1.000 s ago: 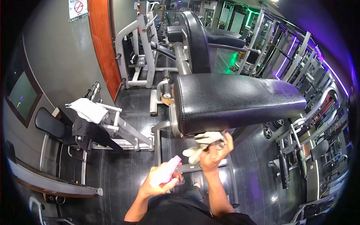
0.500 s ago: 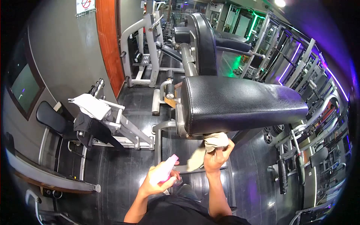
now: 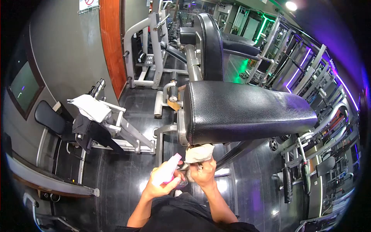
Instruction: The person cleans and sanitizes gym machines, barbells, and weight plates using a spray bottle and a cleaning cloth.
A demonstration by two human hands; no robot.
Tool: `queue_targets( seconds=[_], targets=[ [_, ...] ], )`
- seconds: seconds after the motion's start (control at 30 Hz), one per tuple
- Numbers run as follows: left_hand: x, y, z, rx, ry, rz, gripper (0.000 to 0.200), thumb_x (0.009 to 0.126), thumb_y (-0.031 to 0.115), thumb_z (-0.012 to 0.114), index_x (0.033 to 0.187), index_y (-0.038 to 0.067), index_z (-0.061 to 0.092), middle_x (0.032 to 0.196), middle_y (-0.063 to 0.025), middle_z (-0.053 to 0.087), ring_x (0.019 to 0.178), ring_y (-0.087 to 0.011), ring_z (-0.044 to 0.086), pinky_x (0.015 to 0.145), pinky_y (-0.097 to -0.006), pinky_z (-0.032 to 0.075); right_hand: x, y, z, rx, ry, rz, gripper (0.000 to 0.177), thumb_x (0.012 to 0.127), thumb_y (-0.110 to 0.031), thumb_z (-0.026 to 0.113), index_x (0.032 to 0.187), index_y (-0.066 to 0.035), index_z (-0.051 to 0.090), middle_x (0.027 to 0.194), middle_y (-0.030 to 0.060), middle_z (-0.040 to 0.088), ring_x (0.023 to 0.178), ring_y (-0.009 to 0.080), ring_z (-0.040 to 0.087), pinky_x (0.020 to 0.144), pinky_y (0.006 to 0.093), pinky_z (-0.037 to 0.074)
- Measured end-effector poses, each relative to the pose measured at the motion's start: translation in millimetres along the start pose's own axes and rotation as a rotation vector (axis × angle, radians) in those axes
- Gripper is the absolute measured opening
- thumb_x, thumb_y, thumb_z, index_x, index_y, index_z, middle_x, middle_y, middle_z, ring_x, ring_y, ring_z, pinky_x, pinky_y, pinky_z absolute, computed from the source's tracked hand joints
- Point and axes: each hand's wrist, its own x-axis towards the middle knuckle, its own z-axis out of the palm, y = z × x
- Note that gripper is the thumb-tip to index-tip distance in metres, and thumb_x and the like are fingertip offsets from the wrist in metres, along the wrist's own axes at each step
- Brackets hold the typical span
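Observation:
My left hand (image 3: 155, 186) is wrapped round a pink spray bottle (image 3: 166, 172), its top tilted up to the right. Close beside it, my right hand (image 3: 205, 174) grips a bunched beige cloth (image 3: 199, 153). The cloth is right below the lower front edge of a black padded seat (image 3: 247, 108), near its left end. Part of the cloth hangs between the two hands. Behind the seat stands an upright black backrest (image 3: 211, 46) on the same grey-framed machine.
To the left, a white towel (image 3: 89, 107) and a dark garment (image 3: 87, 129) hang over a grey machine. A grey beam (image 3: 54, 183) juts in at the lower left. Weight machines (image 3: 305, 154) line the right side. Dark flooring (image 3: 119, 185) lies below.
My right hand has moved left along the seat's underside with the cloth, closer to my left hand. The left hand keeps hold of the bottle. The view has shifted slightly.

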Motion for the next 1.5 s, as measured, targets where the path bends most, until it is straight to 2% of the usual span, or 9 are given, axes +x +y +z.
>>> queue_targets(
  seconds=[0.3, 0.37, 0.5, 0.53, 0.63, 0.77, 0.97, 1.23, 1.5],
  targets=[
    [21, -9, -26, -0.095, -0.189, 0.044, 0.047, 0.083, -0.002, 0.062, 0.127, -0.008, 0.048, 0.079, -0.0102, 0.066, 0.075, -0.0195, 0.068, 0.072, -0.0316, 0.055, 1, 0, 1, -0.146, 0.048, -0.167, 0.026, 0.064, -0.01, 0.068, 0.09, -0.005, 0.07, 0.091, 0.0143, 0.062, 0.067, 0.029, 0.064, 0.057, 0.0385, 0.052],
    [28, -8, -41, -0.072, -0.243, 0.067, 0.047, 0.083, -0.002, 0.061, 0.127, -0.008, 0.047, 0.079, -0.01, 0.066, 0.076, -0.0199, 0.068, 0.074, -0.0324, 0.055, -6, -5, 9, -0.335, 0.235, -0.327, 0.029, 0.067, -0.014, 0.073, 0.092, -0.005, 0.063, 0.099, 0.0134, 0.051, 0.08, 0.0265, 0.056, 0.067, 0.0379, 0.048],
    [35, -1, -79, 0.014, -0.328, 0.081, 0.046, 0.082, -0.003, 0.061, 0.126, -0.008, 0.047, 0.078, -0.0098, 0.065, 0.076, -0.0203, 0.068, 0.077, -0.0333, 0.055, -7, -21, 33, -0.432, 0.446, -0.227, 0.052, 0.068, -0.031, 0.081, 0.095, -0.006, 0.045, 0.104, 0.0084, 0.037, 0.087, 0.0224, 0.045, 0.073, 0.0368, 0.04],
    [34, 1, -89, 0.006, -0.331, 0.071, 0.045, 0.083, -0.003, 0.061, 0.126, -0.009, 0.048, 0.077, -0.0094, 0.065, 0.076, -0.0199, 0.068, 0.078, -0.0338, 0.054, -2, -26, 39, -0.442, 0.454, -0.221, 0.052, 0.068, -0.031, 0.081, 0.095, -0.006, 0.045, 0.104, 0.0084, 0.037, 0.087, 0.0224, 0.045, 0.073, 0.0368, 0.04],
    [27, -9, -117, -0.138, -0.336, -0.015, 0.044, 0.083, -0.002, 0.061, 0.124, -0.009, 0.048, 0.075, -0.0082, 0.064, 0.076, -0.0194, 0.068, 0.08, -0.0349, 0.054, 37, -61, 50, -0.632, 0.684, -0.392, 0.031, 0.082, -0.033, 0.065, 0.101, -0.009, 0.063, 0.109, 0.0122, 0.058, 0.113, 0.034, 0.048, 0.104, 0.0534, 0.031],
    [28, -15, -148, -0.231, -0.394, -0.129, 0.041, 0.084, -0.003, 0.06, 0.123, -0.009, 0.049, 0.075, -0.0065, 0.063, 0.077, -0.0192, 0.067, 0.081, -0.0362, 0.054, 114, -107, 50, -1.397, 0.113, -0.326, 0.016, 0.084, -0.02, 0.06, 0.091, -0.007, 0.066, 0.133, 0.0106, 0.052, 0.135, 0.0347, 0.035, 0.111, 0.0539, 0.022],
    [29, -26, -164, -0.411, -0.462, -0.208, 0.042, 0.085, -0.001, 0.06, 0.124, -0.009, 0.048, 0.076, -0.0062, 0.062, 0.077, -0.0186, 0.065, 0.081, -0.0358, 0.053, 131, -108, 60, -1.504, -0.499, -0.289, 0.037, 0.08, -0.016, 0.056, 0.111, 0.003, 0.063, 0.134, 0.0162, 0.05, 0.133, 0.0281, 0.04, 0.113, 0.0426, 0.026],
    [39, -27, -150, -0.398, -0.594, -0.278, 0.041, 0.086, -0.001, 0.06, 0.124, -0.01, 0.047, 0.075, -0.0061, 0.061, 0.076, -0.0172, 0.064, 0.081, -0.0348, 0.052, 153, -100, 63, -1.505, -0.413, -0.206, 0.044, 0.081, -0.017, 0.054, 0.117, 0.007, 0.057, 0.139, 0.025, 0.042, 0.135, 0.0354, 0.035, 0.114, 0.0434, 0.024],
    [29, -41, -152, -0.586, -0.516, -0.228, 0.044, 0.087, 0.0, 0.061, 0.126, -0.011, 0.043, 0.072, -0.0065, 0.058, 0.078, -0.021, 0.064, 0.087, -0.0428, 0.051, 197, -77, 72, -1.576, -0.261, -0.29, 0.042, 0.082, -0.015, 0.052, 0.117, 0.006, 0.058, 0.138, 0.0202, 0.046, 0.136, 0.0304, 0.035, 0.114, 0.0402, 0.025]
  ],
)
